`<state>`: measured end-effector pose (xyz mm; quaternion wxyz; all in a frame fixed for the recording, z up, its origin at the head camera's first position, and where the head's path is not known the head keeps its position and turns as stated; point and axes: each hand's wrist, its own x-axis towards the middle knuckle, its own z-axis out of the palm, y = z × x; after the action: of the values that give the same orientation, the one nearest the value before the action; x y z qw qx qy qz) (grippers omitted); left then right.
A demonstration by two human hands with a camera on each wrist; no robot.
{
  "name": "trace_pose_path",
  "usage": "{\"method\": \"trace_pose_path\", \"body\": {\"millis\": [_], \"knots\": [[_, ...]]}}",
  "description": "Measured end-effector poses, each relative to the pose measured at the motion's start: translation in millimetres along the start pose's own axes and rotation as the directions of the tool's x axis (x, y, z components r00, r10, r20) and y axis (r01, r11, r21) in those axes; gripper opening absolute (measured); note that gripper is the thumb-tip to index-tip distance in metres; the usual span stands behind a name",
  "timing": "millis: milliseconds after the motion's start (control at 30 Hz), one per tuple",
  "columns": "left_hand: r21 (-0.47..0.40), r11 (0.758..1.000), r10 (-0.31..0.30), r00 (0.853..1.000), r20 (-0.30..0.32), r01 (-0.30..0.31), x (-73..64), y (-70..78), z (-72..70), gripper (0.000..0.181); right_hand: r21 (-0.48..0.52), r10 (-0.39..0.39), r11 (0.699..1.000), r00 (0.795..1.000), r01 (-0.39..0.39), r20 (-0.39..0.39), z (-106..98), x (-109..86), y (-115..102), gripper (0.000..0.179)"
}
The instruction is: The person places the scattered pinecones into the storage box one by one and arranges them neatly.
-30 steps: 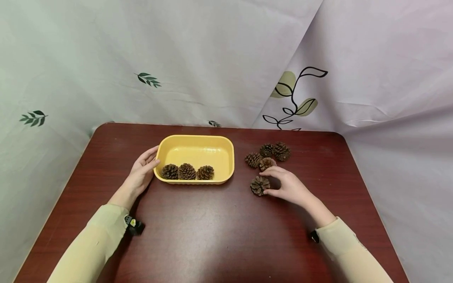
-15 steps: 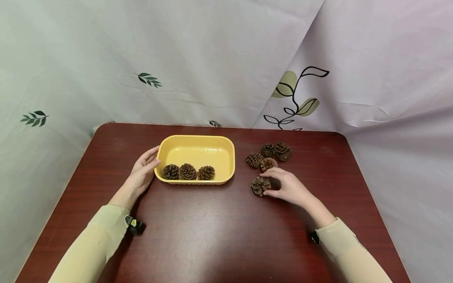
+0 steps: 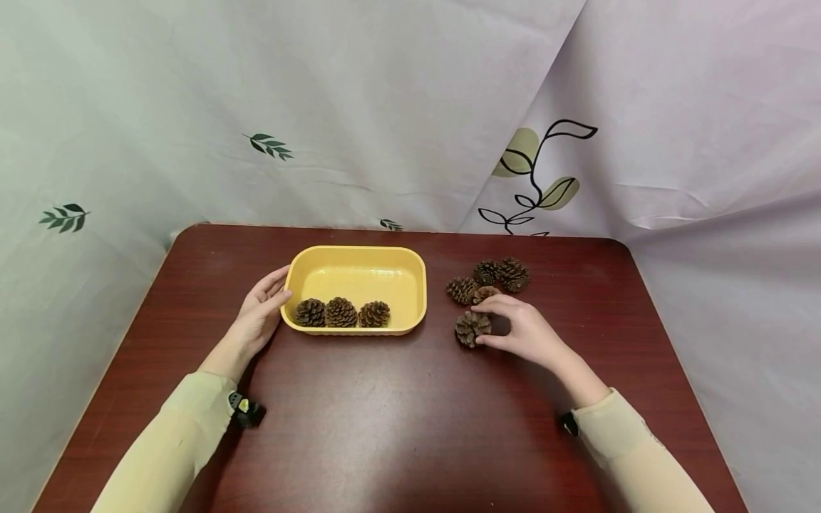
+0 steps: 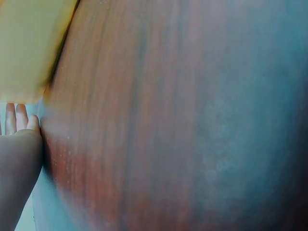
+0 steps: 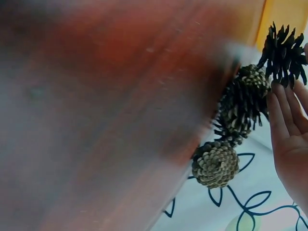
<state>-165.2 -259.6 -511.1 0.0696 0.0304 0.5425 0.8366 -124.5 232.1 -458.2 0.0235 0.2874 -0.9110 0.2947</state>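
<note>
My left hand (image 3: 258, 313) holds the left end of a yellow plastic tray (image 3: 418, 313), its thumb at the rim and its fingers along the outer wall. Inside the tray, three brown pine cones (image 3: 341, 313) sit in a row by the near wall. To the tray's right, my right hand (image 3: 529, 329) pinches a pine cone (image 3: 472, 329) between thumb and fingers. In the right wrist view this held pine cone (image 5: 283, 55) appears dark with spread scales, raised above the table. Just beyond the fingers is a lighter pine cone (image 3: 484, 293), partly covered by the hand.
Several other pine cones (image 3: 487, 271) lie grouped behind my right hand, toward the back of the dark red wooden table (image 3: 385, 420). A pale cloth (image 3: 359, 142) with leaf prints hangs along the back and sides of the table.
Over the last half second the pinched pine cone and my right hand have shifted slightly upward in the head view. My left hand and the tray have stayed in place.
</note>
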Motion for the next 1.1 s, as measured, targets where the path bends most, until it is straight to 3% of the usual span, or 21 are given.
{"method": "trace_pose_path", "body": {"millis": [567,1100], "knots": [[-0.026,0.999,0.02,1.0,0.017,-0.02,0.5,-2.3,-0.6,0.045,0.066,-0.048,0.996,0.997,0.052,-0.058,-10.3,40.8,-18.0,0.049],[-0.019,1.0,0.006,1.0,0.009,-0.006,0.7,-1.3,-0.1,0.044,0.129,-0.09,0.987,0.995,0.095,-0.043,3.2,82.0,-37.4,0.048]]}}
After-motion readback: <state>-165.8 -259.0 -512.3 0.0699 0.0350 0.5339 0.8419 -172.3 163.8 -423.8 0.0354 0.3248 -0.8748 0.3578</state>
